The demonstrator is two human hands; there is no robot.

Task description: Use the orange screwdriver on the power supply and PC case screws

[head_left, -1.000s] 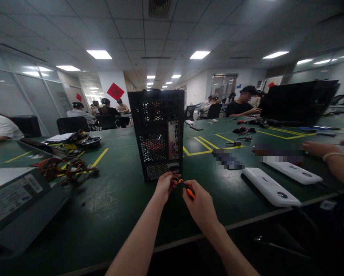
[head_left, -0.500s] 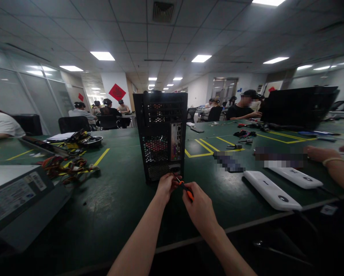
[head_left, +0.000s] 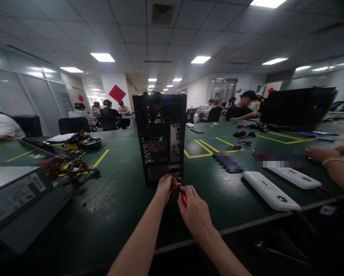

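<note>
A black computer case [head_left: 163,132] stands upright on the green table, its perforated back panel towards me. My right hand [head_left: 193,207] is closed around an orange and black screwdriver [head_left: 179,186]. The thin metal shaft points up and left, towards the lower part of the case. My left hand [head_left: 165,188] is at the bottom edge of the case beside the screwdriver's tip, its fingers curled together. What those fingers pinch, if anything, is too small and dark to make out.
On the left lie a metal power supply unit [head_left: 13,195] and a tangle of cables [head_left: 71,166]. To the right are a white power bank [head_left: 269,189], another white device [head_left: 294,176] and a second black case [head_left: 298,107]. A co-worker's hand [head_left: 323,155] rests at the right.
My right hand and the screwdriver have shifted slightly left and down, and the shaft now points more steeply upward. My left hand has stayed at the bottom of the case.
</note>
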